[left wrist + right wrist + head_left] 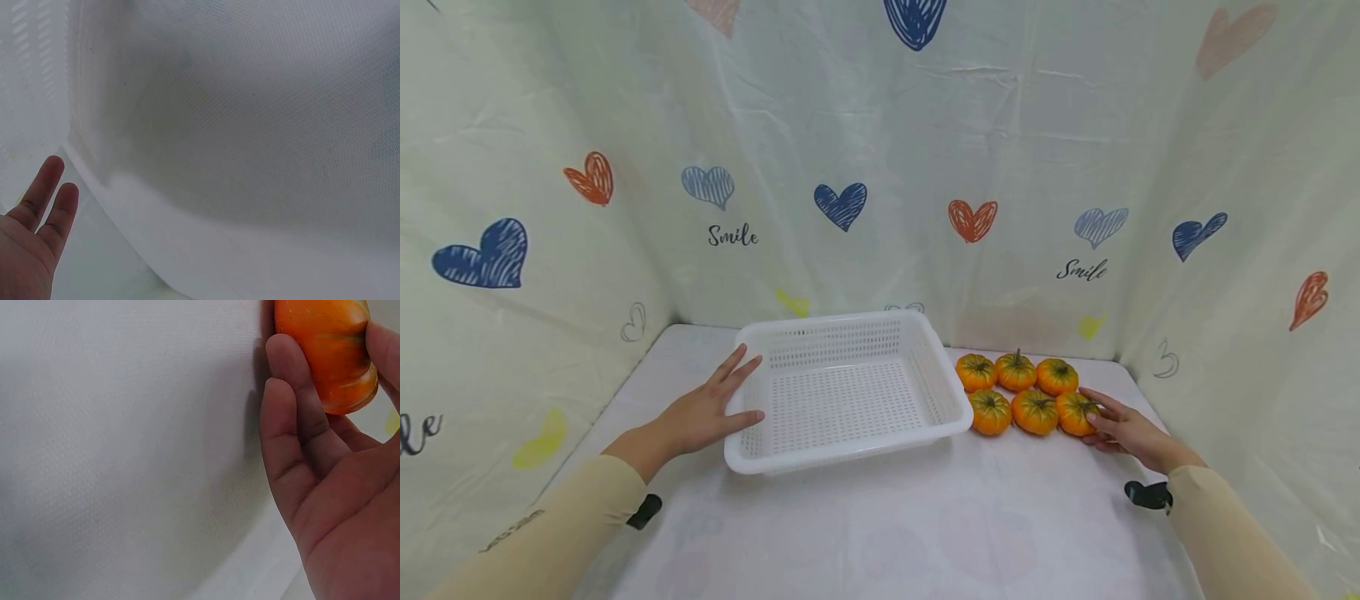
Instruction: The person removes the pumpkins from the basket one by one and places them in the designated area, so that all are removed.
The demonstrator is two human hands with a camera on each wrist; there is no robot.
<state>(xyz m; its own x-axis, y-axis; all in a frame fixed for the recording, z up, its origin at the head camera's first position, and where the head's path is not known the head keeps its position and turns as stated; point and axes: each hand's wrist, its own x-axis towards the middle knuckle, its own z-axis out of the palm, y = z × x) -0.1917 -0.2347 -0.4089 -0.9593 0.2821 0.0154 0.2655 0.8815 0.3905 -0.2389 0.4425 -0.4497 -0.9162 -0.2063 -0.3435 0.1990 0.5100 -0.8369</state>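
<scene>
A white perforated plastic basket [850, 451] sits slightly askew on the table. At its left rim is my left hand [703, 417], fingers spread and fairly straight; in the left wrist view, two extended fingers [61, 215] show beside the basket wall. To the basket's right, small orange pumpkins [1033, 412] with green-streaked tops stand in two rows of three. My right hand [1131, 433] holds the front-right pumpkin [1075, 414], thumb on one side and fingers on the other, as the right wrist view of the orange pumpkin [331, 356] shows.
A white cloth covers the table [865, 533]. Pale curtains [1030, 125] printed with hearts and "Smile" enclose the back and both sides. The pumpkins nearest the basket stand close against its right rim.
</scene>
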